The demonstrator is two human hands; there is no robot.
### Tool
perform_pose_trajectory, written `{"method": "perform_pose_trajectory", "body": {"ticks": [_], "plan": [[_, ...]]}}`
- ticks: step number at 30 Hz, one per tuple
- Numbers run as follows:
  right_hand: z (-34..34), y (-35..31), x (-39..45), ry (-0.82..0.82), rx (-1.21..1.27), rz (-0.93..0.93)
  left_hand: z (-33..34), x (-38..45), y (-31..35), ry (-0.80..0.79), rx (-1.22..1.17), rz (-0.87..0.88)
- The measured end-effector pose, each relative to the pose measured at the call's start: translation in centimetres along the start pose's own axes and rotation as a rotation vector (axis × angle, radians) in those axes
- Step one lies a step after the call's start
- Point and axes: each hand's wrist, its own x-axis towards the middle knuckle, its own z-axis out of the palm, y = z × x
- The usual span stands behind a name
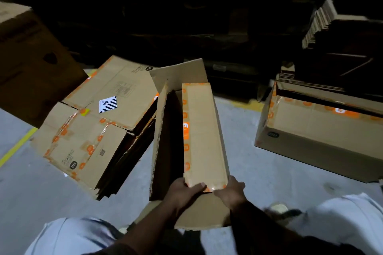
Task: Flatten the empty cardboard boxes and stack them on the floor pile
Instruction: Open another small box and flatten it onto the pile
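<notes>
Pale trouser knees (68, 234) frame the bottom of the view, and between them both forearms in dark sleeves reach forward. Left hand (184, 189) curls its fingers over the near edge of a long flap (204, 130) edged with orange printed tape; right hand (231, 190) grips the same edge at its right corner — thumb and fingers wrapped round the cardboard. That flap belongs to an open cardboard box (163, 141) standing on the grey floor (259, 172) straight ahead, its inside dark, its left wall upright and a far flap raised.

Just to the left, touching or nearly touching the box, lies the pile of flattened boxes (99, 122), tilted, with a black-and-white striped diamond label on the top sheet and orange tape across its seams. Well apart on the right sits another open box (315, 136), with darker folded cardboard (335, 47) stacked behind and above it. A large brown carton (31, 58) looms at the left edge. A yellow line (16, 147) crosses the floor at left.
</notes>
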Motion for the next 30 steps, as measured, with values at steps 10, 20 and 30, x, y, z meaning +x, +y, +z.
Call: {"method": "perform_pose_trajectory", "body": {"ticks": [10, 20, 30], "plan": [[-2.5, -4.4, -6.5, 0.204, 0.321, -0.386, 3.8, -5.1, 6.9, -0.269, -0.368, 0.311], [-7.0, -3.9, -6.7, 0.305, 0.602, -0.254, 1.7, -6.2, 9.7, -0.025, -0.382, 0.161], [-12.1, 0.4, -0.5, 0.444, 1.038, 0.157, -8.4, -7.4, 7.2, -0.246, -0.767, 0.029]]}}
